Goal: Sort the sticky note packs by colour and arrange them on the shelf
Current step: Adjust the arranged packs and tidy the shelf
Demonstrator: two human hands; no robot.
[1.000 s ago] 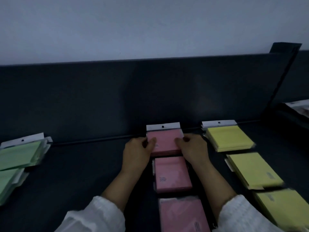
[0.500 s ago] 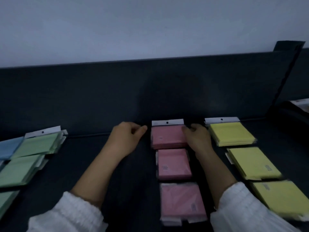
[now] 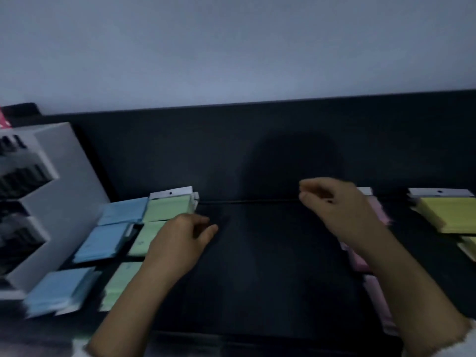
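- Now that left hand [image 3: 180,243] and right hand [image 3: 342,210] have quit the pink packs [image 3: 378,212], lined back-to-front toward the shelf's [image 3: 270,266] right edge, that column looks finished.
- Both loosely curled, empty; left hovers by the green packs [image 3: 167,210], likely next.

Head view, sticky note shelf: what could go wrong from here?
1. The left hand overlaps the column of green sticky note packs. A careless move could push them into the blue sticky note packs lying right beside them, mixing colours.
2. The right hand and its forearm cross in front of the pink sticky note packs, hiding most of them. Dragging the arm back might skew that column.
The frame is blurred, so contact is unclear.
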